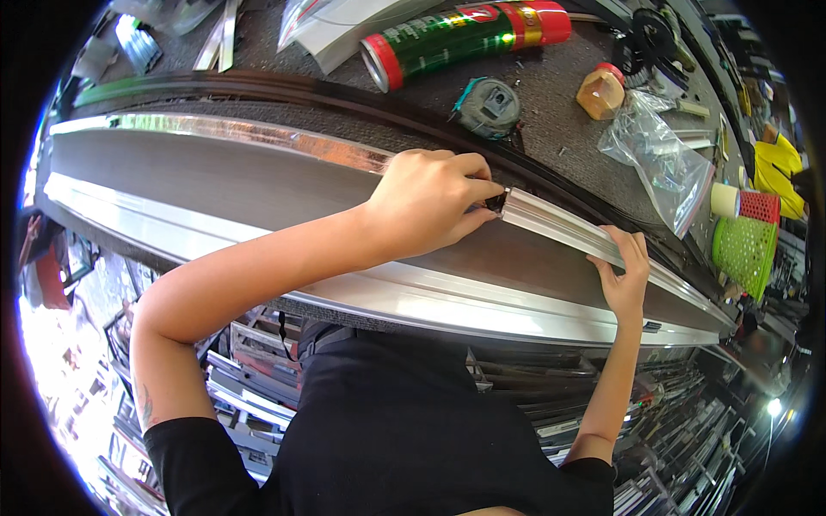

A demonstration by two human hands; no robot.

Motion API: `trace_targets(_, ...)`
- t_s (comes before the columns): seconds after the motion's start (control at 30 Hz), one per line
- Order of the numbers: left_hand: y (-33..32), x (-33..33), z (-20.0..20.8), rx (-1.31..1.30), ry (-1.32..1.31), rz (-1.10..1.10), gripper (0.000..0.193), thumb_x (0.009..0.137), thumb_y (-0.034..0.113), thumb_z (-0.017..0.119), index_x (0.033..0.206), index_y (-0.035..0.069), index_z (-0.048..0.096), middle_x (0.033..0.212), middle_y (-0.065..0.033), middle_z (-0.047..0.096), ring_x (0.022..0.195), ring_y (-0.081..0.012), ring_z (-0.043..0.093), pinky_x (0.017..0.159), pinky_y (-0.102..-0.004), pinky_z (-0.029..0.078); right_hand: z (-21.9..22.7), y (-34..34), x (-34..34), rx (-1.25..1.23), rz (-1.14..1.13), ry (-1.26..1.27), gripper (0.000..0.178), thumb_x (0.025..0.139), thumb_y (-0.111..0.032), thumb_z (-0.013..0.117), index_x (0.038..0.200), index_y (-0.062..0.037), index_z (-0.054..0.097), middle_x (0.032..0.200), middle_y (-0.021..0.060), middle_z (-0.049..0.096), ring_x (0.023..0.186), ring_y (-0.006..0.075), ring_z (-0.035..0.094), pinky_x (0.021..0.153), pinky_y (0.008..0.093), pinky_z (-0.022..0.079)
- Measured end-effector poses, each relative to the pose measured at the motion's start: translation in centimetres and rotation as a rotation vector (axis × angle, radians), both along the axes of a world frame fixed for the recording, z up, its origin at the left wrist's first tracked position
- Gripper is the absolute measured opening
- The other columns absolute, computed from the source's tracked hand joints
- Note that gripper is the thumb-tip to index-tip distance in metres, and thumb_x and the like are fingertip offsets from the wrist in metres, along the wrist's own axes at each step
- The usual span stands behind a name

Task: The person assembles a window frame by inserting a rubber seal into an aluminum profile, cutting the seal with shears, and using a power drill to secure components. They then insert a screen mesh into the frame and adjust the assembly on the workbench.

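My left hand is closed in a pinch on a small black piece at the near end of a silvery aluminium profile. The fingers partly hide this piece, so I cannot tell how far it sits inside the profile. Farther right, my right hand grips the same profile, thumb below and fingers over the top. The profile lies along a long frame with a dark grey panel. A shiny white rail runs along the frame's near side, and a brighter rail lies along its far side.
Beyond the frame, a grey-topped bench holds a green and red spray can, a tape measure, a small orange bottle and a clear plastic bag. Green and red baskets stand right. Metal profiles are stacked below.
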State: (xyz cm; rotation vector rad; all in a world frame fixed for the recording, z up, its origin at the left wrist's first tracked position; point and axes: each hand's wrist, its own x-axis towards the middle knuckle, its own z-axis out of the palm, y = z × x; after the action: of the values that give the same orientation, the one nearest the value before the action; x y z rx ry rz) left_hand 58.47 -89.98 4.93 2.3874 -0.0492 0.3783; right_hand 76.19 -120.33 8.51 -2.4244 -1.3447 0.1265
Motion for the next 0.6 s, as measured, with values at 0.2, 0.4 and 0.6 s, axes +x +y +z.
trace_targets(0.2, 0.31, 0.46, 0.14, -0.099, -0.003, -0.013, 0.017, 0.082, 0.017, 0.078, 0.097, 0.008, 0.078, 0.097, -0.0037, 0.073, 0.074, -0.0237, 0.071, 0.065, -0.0327, 0.057, -0.10, -0.15, 0.20, -0.019, -0.025, 0.026, 0.042, 0.069, -0.006, 0.081, 0.109, -0.0019, 0.068, 0.101, 0.0100, 0.070, 0.087, 0.0286, 0.055, 0.080, 0.0372, 0.046)
trace_targets(0.4, 0.70, 0.73, -0.42, -0.180, 0.003, -0.034, 0.015, 0.080, 0.010, 0.079, 0.095, 0.007, 0.077, 0.096, -0.0060, 0.073, 0.078, -0.0246, 0.072, 0.069, -0.0330, 0.058, -0.41, 0.06, 0.50, 0.020, -0.019, 0.026, 0.042, 0.071, -0.017, 0.083, 0.109, -0.0054, 0.071, 0.100, 0.0081, 0.072, 0.084, 0.0276, 0.056, 0.076, 0.0372, 0.043)
trace_targets(0.6, 0.72, 0.88, -0.19, -0.112, -0.001, -0.076, 0.025, 0.077, 0.014, 0.082, 0.099, 0.005, 0.075, 0.099, -0.0073, 0.074, 0.084, -0.0255, 0.072, 0.073, -0.0344, 0.059, -0.75, 0.54, 0.60, 0.038, 0.004, 0.020, 0.043, 0.068, -0.015, 0.083, 0.108, -0.0043, 0.071, 0.099, 0.0084, 0.072, 0.081, 0.0267, 0.055, 0.075, 0.0363, 0.043)
